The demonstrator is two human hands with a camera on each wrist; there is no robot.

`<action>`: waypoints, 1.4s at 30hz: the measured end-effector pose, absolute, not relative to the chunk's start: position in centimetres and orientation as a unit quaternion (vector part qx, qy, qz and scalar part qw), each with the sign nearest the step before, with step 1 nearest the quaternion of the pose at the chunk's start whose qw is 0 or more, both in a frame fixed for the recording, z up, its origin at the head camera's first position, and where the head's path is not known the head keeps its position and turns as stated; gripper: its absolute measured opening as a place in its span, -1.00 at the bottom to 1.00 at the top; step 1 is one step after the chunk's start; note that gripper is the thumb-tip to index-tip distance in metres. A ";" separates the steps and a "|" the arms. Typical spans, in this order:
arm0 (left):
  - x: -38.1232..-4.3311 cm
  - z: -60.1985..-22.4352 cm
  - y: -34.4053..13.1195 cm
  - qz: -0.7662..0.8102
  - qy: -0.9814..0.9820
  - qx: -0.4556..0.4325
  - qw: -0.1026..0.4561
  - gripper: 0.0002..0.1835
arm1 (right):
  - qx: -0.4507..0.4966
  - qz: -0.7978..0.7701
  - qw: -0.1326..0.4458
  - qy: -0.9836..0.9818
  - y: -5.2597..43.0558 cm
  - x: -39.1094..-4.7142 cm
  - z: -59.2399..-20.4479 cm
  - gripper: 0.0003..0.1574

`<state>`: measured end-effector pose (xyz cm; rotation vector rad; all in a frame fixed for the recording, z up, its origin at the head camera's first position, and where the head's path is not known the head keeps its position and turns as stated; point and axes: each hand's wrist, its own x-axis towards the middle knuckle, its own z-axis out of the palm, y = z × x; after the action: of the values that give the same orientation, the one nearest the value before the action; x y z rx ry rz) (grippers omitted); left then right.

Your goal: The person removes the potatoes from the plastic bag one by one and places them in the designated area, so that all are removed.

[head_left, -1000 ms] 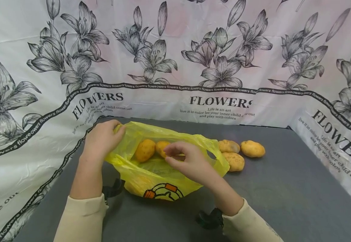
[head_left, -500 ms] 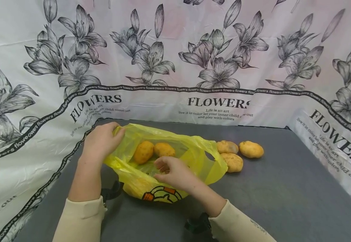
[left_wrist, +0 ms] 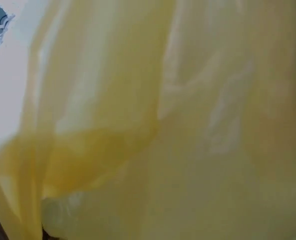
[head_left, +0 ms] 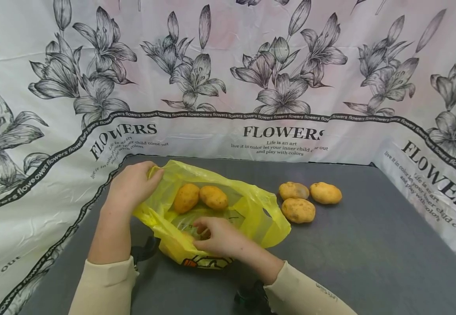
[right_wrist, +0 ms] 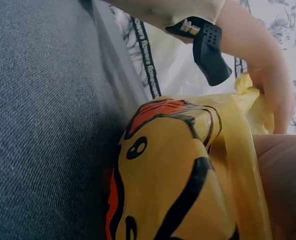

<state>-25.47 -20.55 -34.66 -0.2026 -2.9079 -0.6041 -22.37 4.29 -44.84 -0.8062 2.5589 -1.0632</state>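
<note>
While the left hand (head_left: pixel 135 188) pinches the yellow plastic bag (head_left: pixel 259 214) at its rim, the right hand (head_left: pixel 221 238), apart from it, is inside the mouth; its grip I cannot tell. Two potatoes (head_left: pixel 214 197) show inside, three others (head_left: pixel 298 211) lie just outside. Better, I think, to hold the rim high and avoid catching film.

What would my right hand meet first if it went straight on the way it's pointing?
Probably the left inner side of the yellow bag: your right hand points left at its mouth, nearer you than the two potatoes inside. Depth is unclear, though.
</note>
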 end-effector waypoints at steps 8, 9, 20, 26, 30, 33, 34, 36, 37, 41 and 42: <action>-25.5 -34.8 -20.5 -0.205 -0.972 -0.073 0.087 -0.48 | -0.306 -0.354 0.152 0.871 4.2 -22.3 -45.2 -0.48; -25.5 -34.8 -20.5 -0.204 -0.972 -0.073 0.088 -0.48 | -0.308 -0.354 0.152 0.870 4.2 -22.3 -45.2 -0.48; -25.3 -34.8 -20.5 -0.205 -0.972 -0.072 0.090 -0.49 | -0.302 -0.376 0.136 0.866 4.9 -22.7 -44.8 -0.42; -25.4 -34.9 -20.6 -0.206 -0.972 -0.070 0.088 -0.47 | -0.288 -0.385 0.133 0.867 5.8 -22.6 -43.4 -0.40; -25.4 -34.9 -20.6 -0.202 -0.973 -0.070 0.083 -0.46 | -0.284 -0.393 0.124 0.866 6.3 -22.5 -42.5 -0.41; -25.4 -34.8 -20.6 -0.202 -0.974 -0.070 0.082 -0.47 | -0.283 -0.399 0.117 0.864 6.7 -22.4 -41.8 -0.45; -25.4 -34.8 -20.6 -0.202 -0.974 -0.070 0.082 -0.47 | -0.283 -0.401 0.113 0.864 6.8 -22.3 -41.6 -0.45; -25.4 -34.9 -20.6 -0.204 -0.973 -0.070 0.083 -0.49 | -0.281 -0.408 0.110 0.861 7.0 -22.2 -41.2 -0.47; -25.4 -34.9 -20.6 -0.204 -0.973 -0.070 0.084 -0.49 | -0.279 -0.413 0.109 0.860 7.1 -22.1 -41.0 -0.48; -25.4 -34.9 -20.6 -0.205 -0.972 -0.071 0.087 -0.49 | -0.274 -0.426 0.102 0.856 7.6 -21.9 -40.2 -0.48; -25.4 -35.0 -20.6 -0.204 -0.972 -0.071 0.087 -0.49 | -0.272 -0.426 0.100 0.857 7.7 -21.9 -40.0 -0.47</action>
<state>-25.42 -20.59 -34.96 -0.2103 -2.8963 -0.6085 -21.86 7.69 -39.97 -0.8051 2.5334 -1.2594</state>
